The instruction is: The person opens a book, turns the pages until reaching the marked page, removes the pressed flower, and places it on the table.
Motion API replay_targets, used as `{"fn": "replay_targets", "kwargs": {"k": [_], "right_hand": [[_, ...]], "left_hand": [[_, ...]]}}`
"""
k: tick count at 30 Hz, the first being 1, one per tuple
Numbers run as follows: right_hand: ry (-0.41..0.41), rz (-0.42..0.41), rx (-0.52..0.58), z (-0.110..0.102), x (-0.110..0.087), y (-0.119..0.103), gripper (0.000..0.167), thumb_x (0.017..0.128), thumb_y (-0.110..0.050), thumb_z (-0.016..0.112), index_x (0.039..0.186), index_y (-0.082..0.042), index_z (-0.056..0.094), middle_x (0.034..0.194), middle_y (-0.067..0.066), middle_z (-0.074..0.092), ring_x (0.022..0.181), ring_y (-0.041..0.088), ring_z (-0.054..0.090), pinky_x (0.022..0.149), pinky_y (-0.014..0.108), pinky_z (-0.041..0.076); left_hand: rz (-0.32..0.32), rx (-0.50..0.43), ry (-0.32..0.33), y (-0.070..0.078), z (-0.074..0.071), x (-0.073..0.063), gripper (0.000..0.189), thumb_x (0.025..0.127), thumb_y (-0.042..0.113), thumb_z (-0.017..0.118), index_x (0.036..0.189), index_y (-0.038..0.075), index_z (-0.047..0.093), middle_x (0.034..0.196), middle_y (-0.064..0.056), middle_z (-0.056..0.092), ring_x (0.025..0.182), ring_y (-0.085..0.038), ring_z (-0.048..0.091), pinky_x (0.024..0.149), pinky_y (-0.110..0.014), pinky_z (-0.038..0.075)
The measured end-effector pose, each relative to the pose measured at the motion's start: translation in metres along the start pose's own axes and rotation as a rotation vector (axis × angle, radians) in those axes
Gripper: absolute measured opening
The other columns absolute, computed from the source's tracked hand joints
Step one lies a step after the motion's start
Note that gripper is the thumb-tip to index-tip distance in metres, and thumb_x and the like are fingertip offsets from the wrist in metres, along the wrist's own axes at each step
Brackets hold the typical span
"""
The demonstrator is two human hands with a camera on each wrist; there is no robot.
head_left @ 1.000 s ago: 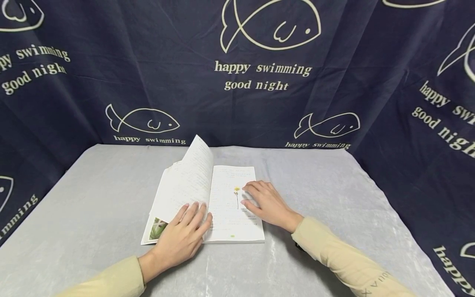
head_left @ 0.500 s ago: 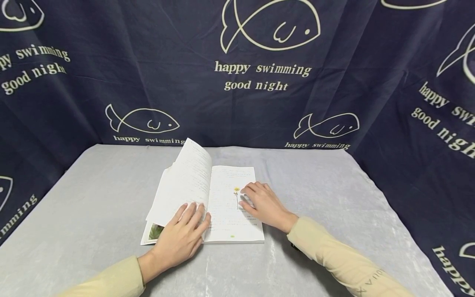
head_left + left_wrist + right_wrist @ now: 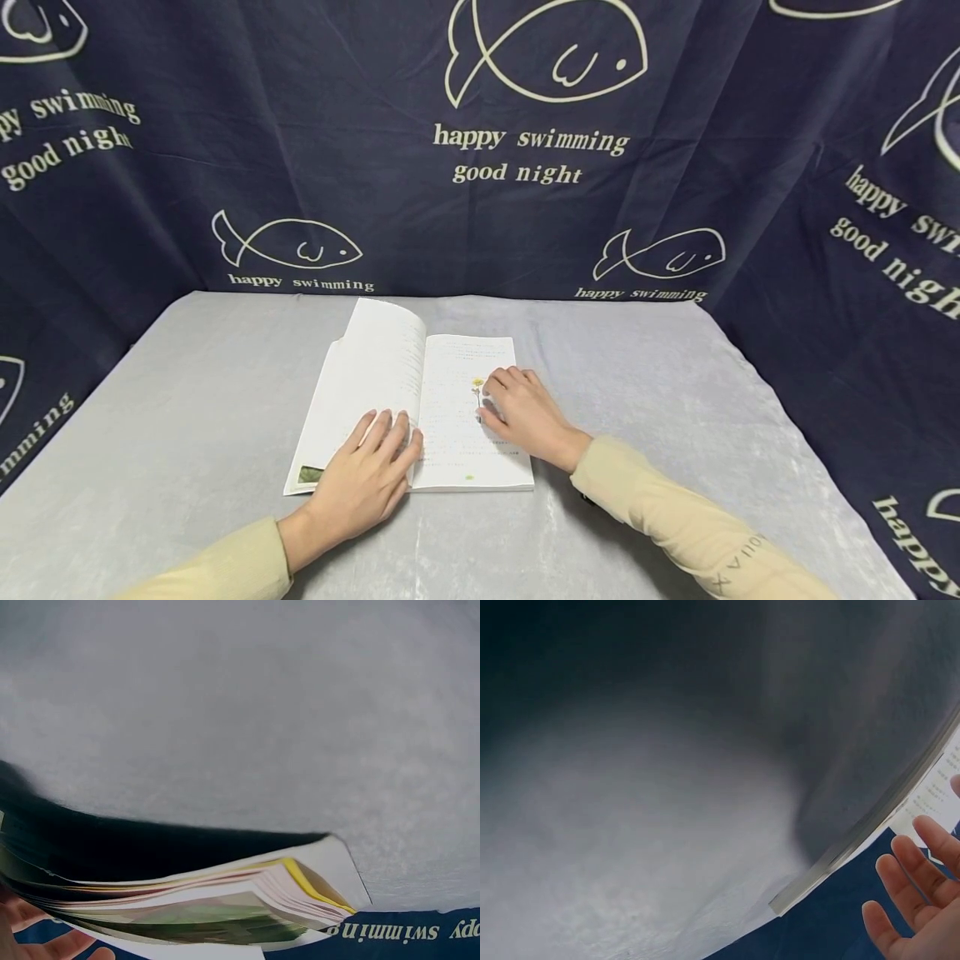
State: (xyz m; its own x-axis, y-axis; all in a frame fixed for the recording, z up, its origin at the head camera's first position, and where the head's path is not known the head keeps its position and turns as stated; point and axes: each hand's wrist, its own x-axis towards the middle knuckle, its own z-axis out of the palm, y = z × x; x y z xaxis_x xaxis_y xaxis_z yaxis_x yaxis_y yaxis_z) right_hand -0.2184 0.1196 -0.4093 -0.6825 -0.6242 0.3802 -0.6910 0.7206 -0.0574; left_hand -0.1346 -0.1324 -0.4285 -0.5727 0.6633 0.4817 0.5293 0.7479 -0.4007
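Note:
An open book [image 3: 453, 462] lies on the table, its left-hand pages curving up near the spine. My left hand [image 3: 360, 479] rests on the lower left page, fingers spread and pointing toward the spine. On the right page lies a small yellow flower [image 3: 477, 382] with a thin dark stem. My right hand [image 3: 528, 417] is over that page's right edge, thumb tip at the stem and bent fingers just right of the bloom. In the right wrist view the fingers [image 3: 904, 889] look relaxed and apart. The left wrist view shows the book's fanned page edges [image 3: 277, 896].
A grey cloth covers the table [image 3: 637, 358]. Dark blue curtains [image 3: 525, 217] printed with fish and lettering hang behind and at both sides. A green picture [image 3: 309, 474] shows at the book's lower left corner.
The raised left page has dropped leftward, covering more of the green picture. My right hand has moved slightly left, its thumb now reaching the flower's stem. My left hand has barely moved.

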Motion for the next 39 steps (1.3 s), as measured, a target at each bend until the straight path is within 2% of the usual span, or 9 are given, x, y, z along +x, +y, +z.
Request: {"fn": "replay_targets", "kwargs": {"k": [8,14,22,29,39], "right_hand": [[-0.028,0.016,-0.035,0.0031,0.0008,-0.0021,0.022,0.085,-0.034,0.058,0.085,-0.012,0.056,0.089,0.000,0.054,0.080,0.016,0.047,0.078,0.034,0.040],[-0.055,0.014,-0.066,0.0045,0.0016,-0.0036,0.023,0.084,-0.036,0.058,0.081,-0.014,0.053,0.086,-0.001,0.052,0.079,0.017,0.046,0.078,0.033,0.039],[-0.065,0.016,-0.065,0.0053,0.0005,-0.0051,0.017,0.084,-0.027,0.058,0.077,-0.015,0.048,0.086,-0.002,0.051,0.078,0.016,0.043,0.075,0.032,0.038],[-0.061,0.010,-0.084,0.0055,0.0013,-0.0058,0.010,0.082,-0.021,0.057,0.078,-0.014,0.050,0.095,0.001,0.056,0.085,0.018,0.049,0.075,0.033,0.040],[-0.052,0.017,-0.070,0.0060,0.0016,-0.0050,0.010,0.078,-0.014,0.059,0.075,-0.015,0.049,0.089,0.001,0.053,0.079,0.017,0.045,0.072,0.031,0.039]], "left_hand": [[0.007,-0.020,-0.001,-0.0010,-0.0004,-0.0002,0.046,0.090,0.029,0.018,0.110,0.007,0.052,0.115,-0.017,0.052,0.103,-0.034,0.050,0.098,-0.046,0.036],[0.001,-0.026,-0.007,-0.0010,0.0000,-0.0003,0.046,0.091,0.029,0.016,0.109,0.008,0.052,0.114,-0.016,0.052,0.101,-0.033,0.050,0.098,-0.046,0.036],[-0.004,-0.032,-0.022,-0.0010,-0.0003,0.0002,0.046,0.091,0.029,0.015,0.109,0.009,0.052,0.112,-0.014,0.052,0.098,-0.031,0.050,0.097,-0.046,0.037],[-0.016,-0.044,-0.010,-0.0011,0.0012,-0.0002,0.044,0.090,0.028,0.017,0.108,0.009,0.053,0.109,-0.013,0.052,0.095,-0.031,0.049,0.097,-0.047,0.036],[-0.027,-0.045,-0.021,-0.0006,0.0013,0.0003,0.047,0.091,0.027,0.014,0.108,0.009,0.053,0.109,-0.013,0.053,0.095,-0.031,0.049,0.097,-0.046,0.036]]}}
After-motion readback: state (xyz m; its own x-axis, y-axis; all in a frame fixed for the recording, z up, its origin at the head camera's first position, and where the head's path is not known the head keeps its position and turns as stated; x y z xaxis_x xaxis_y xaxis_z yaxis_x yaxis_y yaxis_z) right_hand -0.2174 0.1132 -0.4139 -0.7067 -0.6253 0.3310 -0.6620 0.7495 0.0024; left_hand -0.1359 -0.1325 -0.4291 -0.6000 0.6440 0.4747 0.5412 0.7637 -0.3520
